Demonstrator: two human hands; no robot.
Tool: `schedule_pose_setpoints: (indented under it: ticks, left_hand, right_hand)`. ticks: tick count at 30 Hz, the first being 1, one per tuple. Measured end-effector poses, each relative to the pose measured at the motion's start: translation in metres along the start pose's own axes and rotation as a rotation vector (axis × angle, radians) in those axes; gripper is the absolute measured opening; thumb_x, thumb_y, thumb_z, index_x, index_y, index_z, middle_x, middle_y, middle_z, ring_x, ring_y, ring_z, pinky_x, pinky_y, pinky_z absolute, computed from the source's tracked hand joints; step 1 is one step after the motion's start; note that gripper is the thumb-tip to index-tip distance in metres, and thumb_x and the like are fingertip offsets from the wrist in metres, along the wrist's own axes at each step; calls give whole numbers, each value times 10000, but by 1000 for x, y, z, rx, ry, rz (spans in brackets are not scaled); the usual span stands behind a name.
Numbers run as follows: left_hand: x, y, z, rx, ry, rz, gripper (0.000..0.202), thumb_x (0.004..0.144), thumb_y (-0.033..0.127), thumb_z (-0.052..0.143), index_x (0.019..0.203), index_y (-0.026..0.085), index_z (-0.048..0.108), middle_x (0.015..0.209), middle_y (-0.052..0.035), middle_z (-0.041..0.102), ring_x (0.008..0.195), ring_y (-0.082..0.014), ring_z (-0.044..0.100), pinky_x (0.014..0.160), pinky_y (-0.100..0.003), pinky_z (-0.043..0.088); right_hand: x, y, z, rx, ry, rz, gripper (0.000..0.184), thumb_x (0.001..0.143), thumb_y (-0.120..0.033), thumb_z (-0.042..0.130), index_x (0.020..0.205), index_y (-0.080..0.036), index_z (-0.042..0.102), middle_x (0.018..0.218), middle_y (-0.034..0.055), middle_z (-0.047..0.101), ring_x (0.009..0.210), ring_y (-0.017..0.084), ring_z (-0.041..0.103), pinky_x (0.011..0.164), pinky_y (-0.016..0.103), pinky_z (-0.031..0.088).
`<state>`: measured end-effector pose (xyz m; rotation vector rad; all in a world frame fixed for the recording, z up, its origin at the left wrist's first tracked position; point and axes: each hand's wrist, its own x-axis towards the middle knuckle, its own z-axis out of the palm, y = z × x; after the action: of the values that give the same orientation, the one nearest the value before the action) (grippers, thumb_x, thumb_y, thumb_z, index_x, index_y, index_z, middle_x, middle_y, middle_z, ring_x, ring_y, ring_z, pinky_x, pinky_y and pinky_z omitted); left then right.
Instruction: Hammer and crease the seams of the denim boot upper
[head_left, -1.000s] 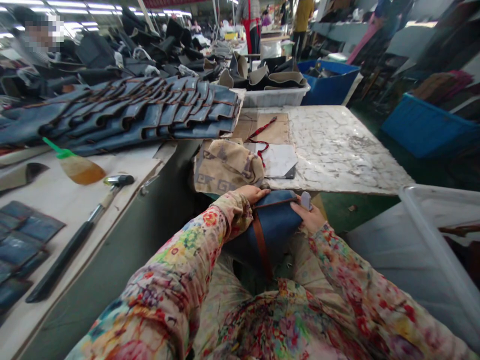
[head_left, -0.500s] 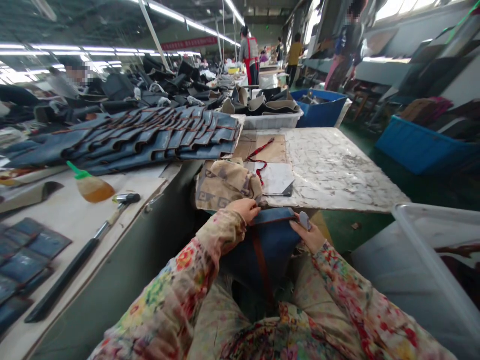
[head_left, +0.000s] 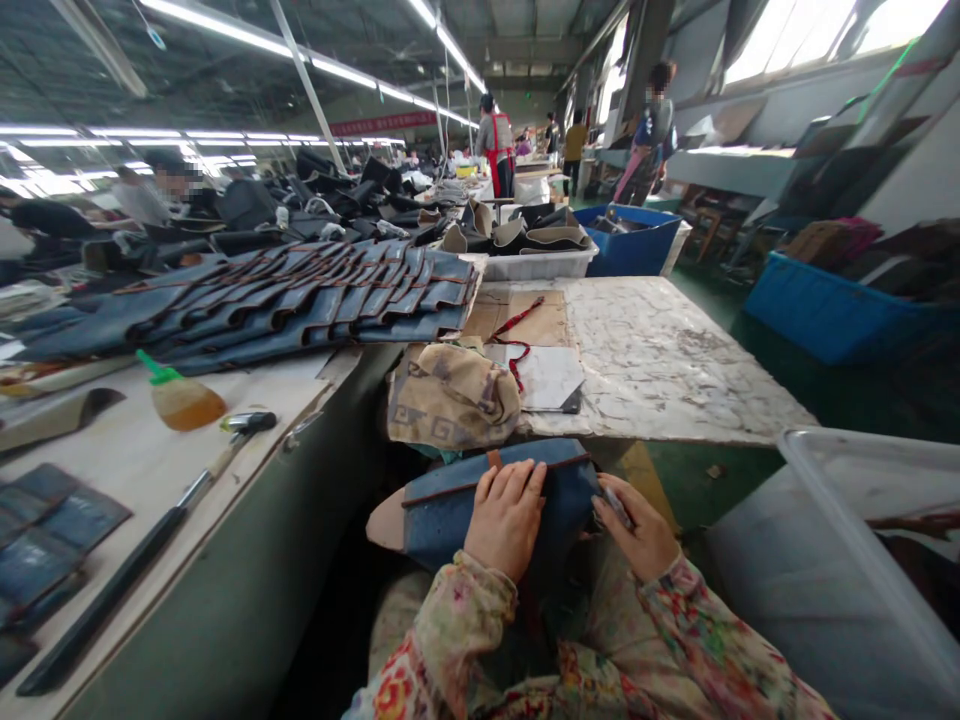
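"What moved?"

"The blue leather piece [head_left: 442, 525], held nearly on end a second ago, now lies almost flat across the lap [head_left: 397, 610], its pale tan end [head_left: 386, 522] showing at left of frame."

"The hands?"

"The left hand [head_left: 505, 520], earlier gripping the top edge, now presses palm-down on the leather. In the right hand [head_left: 634, 530], the small grey object [head_left: 615, 505] has tipped from upright to a slant."

"The strap?"

"The brown strap [head_left: 493, 459], once hanging down, shows only as a stub at the top edge."

"The view?"

"Tilted up, with more ceiling [head_left: 525, 40] at top of frame."

left hand [head_left: 506, 520] on blue leather [head_left: 450, 515], right hand [head_left: 634, 530] holding a grey blade [head_left: 615, 505], perhaps
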<state>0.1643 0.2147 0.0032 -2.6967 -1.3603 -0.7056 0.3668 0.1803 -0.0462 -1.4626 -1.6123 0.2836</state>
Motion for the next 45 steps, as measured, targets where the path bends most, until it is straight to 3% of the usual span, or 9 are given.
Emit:
schedule_pose_setpoints:
  ticks: [8,12,17,23,27,31,36,41,45]
  left_hand:
    - [-9,-1,3,89,74,111,398,842,165,370,1236,198,419,1285,-24,438,1174,-179,359,998,-368,265]
    - [-4,4,-1,61,73,35,329,824,160,420,1143,194,495,1133,-36,533,1047,-183,441,925,-361,331]
    - [19,18,-4,72,-33,-33,239,815,153,446,1033,177,539,999,-42,552,935,-187,467,835,-349,384]
    - [33,31,8,52,-109,23,289,832,129,399,1104,152,491,988,-58,537,938,-192,458,820,-340,395]
    - [38,38,17,40,-127,61,250,849,186,406,1081,160,495,969,-54,530,911,-185,460,777,-321,405]
    - [43,41,23,42,-108,69,284,867,270,399,1130,177,455,1006,-50,520,940,-185,446,769,-338,396]
    - [45,39,20,21,-126,82,260,872,243,376,1107,177,463,987,-39,537,910,-187,458,732,-349,393]
    - [36,35,17,18,-94,52,281,866,229,389,1133,172,460,1013,-45,530,945,-173,455,778,-332,400]
    - [28,30,14,26,-85,11,302,870,231,376,1148,153,464,1018,-52,539,965,-188,458,812,-347,404]
  right_hand:
    - [0,6,-2,-17,-23,-87,264,827,-338,463,1022,-180,546,1041,83,594,970,195,559,855,317,474]
    - [0,7,-4,-26,-33,-124,249,836,-309,457,1027,-174,541,1050,92,587,974,188,556,857,311,472]
    - [9,14,-12,-44,-147,-178,268,829,-296,453,1041,-161,546,1150,116,529,1030,205,523,902,337,437]
    - [18,13,-16,114,-241,72,330,832,-402,433,1009,-168,586,1148,92,536,1028,214,520,897,358,434]
    - [25,17,-25,124,-196,157,404,849,-433,386,1112,-164,534,1024,88,584,921,200,560,828,335,463]
    - [34,19,-30,-85,-144,-10,463,885,-403,308,1249,-139,415,991,103,555,942,204,521,854,354,421]
    - [43,3,-29,-303,-135,-182,379,884,-343,345,1162,-160,526,964,100,549,902,214,509,828,366,422]
    - [51,-16,-31,-348,-122,-284,323,875,-309,378,1099,-189,578,961,85,561,906,212,498,819,360,418]
    - [47,-13,-21,-370,-152,-332,304,880,-266,370,1055,-185,604,908,80,579,840,197,514,754,342,441]
